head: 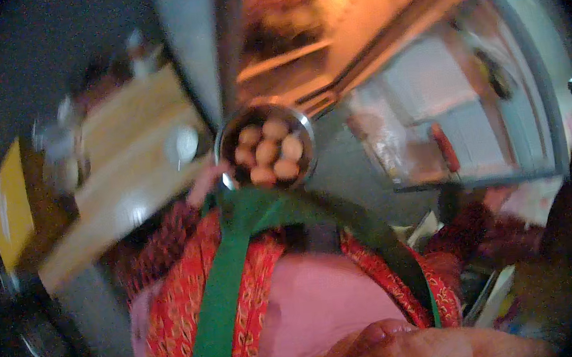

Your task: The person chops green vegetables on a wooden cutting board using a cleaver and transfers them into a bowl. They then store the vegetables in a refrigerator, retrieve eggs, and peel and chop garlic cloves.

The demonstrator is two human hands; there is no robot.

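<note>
A round steel bowl [307, 124] with several brown eggs [267, 151] sits in front of my chest. My left hand [209, 182] grips the bowl's left rim. On the right, my right hand [498, 196] is at the edge of an open refrigerator door [480, 181]; its fingers are blurred and partly hidden. The door's inner side faces me, with pale shelves or bins and a red, elongated item [445, 147] in it. Beyond the bowl, the refrigerator's interior [359, 29] glows orange, with blurred contents on the left.
A wooden table [130, 137] stands on the left with a small white round item [181, 144] on it. Past its far end is a yellow object [11, 207]. Papers or books [492, 295] lie at the lower right. Motion blur softens the whole view.
</note>
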